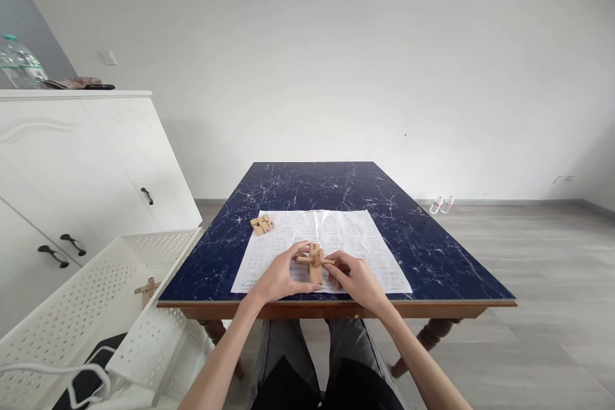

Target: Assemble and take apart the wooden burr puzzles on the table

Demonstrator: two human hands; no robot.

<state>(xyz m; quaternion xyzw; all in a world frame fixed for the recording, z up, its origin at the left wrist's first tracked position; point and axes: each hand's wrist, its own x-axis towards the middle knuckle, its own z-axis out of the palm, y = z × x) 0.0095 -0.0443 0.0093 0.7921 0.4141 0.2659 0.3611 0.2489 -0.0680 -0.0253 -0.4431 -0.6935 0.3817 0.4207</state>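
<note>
Small interlocking wooden puzzle pieces (316, 259) form a cross shape just above the paper sheet (288, 237), near the table's front edge. My left hand (282, 274) curls around them from the left, thumb at the lower end and fingers at the upper end. From the right, my right hand (354, 274) pinches a thin wooden stick (328, 261) that meets the cross. A dark mark shows on the upright piece. At the sheet's upper left corner lies a wooden block puzzle (262, 225) with dark markings.
The blue marble-patterned table (317, 186) carries the printed sheet. To the left stands a white perforated basket (96, 269) holding a wooden cross-shaped piece (147, 289) and a white cable (91, 368). Behind it is a white cabinet (91, 160). Plastic bottles (442, 204) stand by the wall.
</note>
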